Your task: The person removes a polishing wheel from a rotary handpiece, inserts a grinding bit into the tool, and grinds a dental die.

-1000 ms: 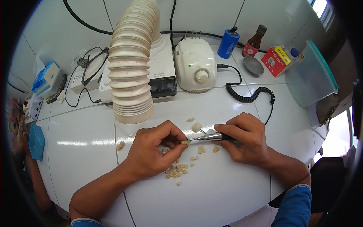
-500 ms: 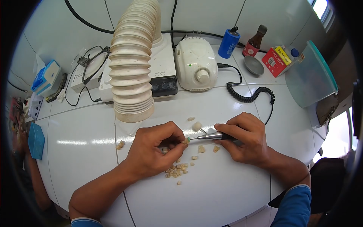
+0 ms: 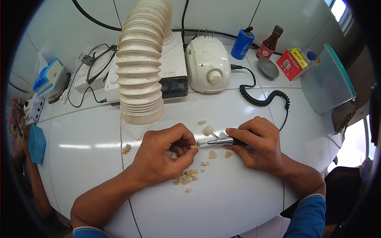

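My left hand [image 3: 164,152] pinches a small cream tooth-shaped dental piece [image 3: 194,146] between thumb and fingertips. In my right hand [image 3: 256,144] is a slim silver-and-black rotary handpiece [image 3: 225,141], gripped like a pen and pointing left. Its small green tip [image 3: 198,144] is right at the dental piece. Just below my left hand lies a cluster of small cream tooth-like pieces [image 3: 185,179]. Between and below the hands are several loose chunks [image 3: 212,154]. Beyond the handpiece rests a white round-headed polishing bit [image 3: 208,130] with a metal shank.
A ribbed white suction hose [image 3: 141,75] hangs over the table's back left. Behind stands a white handpiece control unit [image 3: 207,65] with a coiled black cord [image 3: 262,102]. Further right are a blue can [image 3: 242,44], a brown bottle [image 3: 270,43], a grey dish [image 3: 268,68] and a clear bin [image 3: 327,83].
The dental piece has turned a little in my left fingertips, showing more of its side, and the green tip now shows narrower. The whole view has shifted slightly.
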`<state>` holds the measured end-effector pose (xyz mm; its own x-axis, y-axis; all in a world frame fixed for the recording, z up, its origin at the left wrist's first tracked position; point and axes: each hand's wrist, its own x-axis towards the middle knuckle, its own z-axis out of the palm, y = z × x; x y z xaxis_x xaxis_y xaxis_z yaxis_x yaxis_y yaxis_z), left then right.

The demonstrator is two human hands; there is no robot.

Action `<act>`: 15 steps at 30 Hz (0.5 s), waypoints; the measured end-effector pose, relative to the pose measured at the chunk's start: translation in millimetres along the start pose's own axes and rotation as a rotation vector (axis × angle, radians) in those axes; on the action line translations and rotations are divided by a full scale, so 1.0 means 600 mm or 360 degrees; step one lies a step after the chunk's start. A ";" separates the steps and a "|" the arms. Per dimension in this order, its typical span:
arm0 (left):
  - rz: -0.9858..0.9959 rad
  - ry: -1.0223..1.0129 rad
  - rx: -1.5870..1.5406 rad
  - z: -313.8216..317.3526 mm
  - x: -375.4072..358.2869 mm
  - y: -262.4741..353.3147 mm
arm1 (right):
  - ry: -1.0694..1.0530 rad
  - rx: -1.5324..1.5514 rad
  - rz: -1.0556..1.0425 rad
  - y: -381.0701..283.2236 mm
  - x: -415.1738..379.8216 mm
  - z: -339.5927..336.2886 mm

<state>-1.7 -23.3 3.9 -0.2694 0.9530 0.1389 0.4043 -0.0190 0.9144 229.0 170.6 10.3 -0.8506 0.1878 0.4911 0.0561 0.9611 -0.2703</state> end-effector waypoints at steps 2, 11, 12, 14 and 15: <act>-0.0002 0.0010 -0.0004 0.001 0.000 -0.001 | -0.0007 0.0001 -0.0002 0.001 0.000 0.000; 0.0002 -0.0004 0.0008 0.001 0.001 -0.002 | -0.0012 -0.0021 -0.0025 0.001 -0.001 0.000; 0.0019 0.0001 0.0007 0.002 0.001 -0.004 | -0.0012 -0.0020 -0.0023 0.001 -0.001 0.001; 0.0038 0.0008 0.0006 0.002 0.001 -0.004 | -0.0013 -0.0018 -0.0022 0.001 -0.001 0.001; 0.0029 0.0000 0.0002 0.001 0.001 -0.003 | -0.0009 -0.0020 -0.0023 0.001 -0.001 0.000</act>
<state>-2.1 -22.6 1.9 -0.2621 0.9524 0.1558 0.4100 -0.0362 0.9114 229.1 171.2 9.7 -0.8543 0.1728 0.4901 0.0504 0.9662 -0.2528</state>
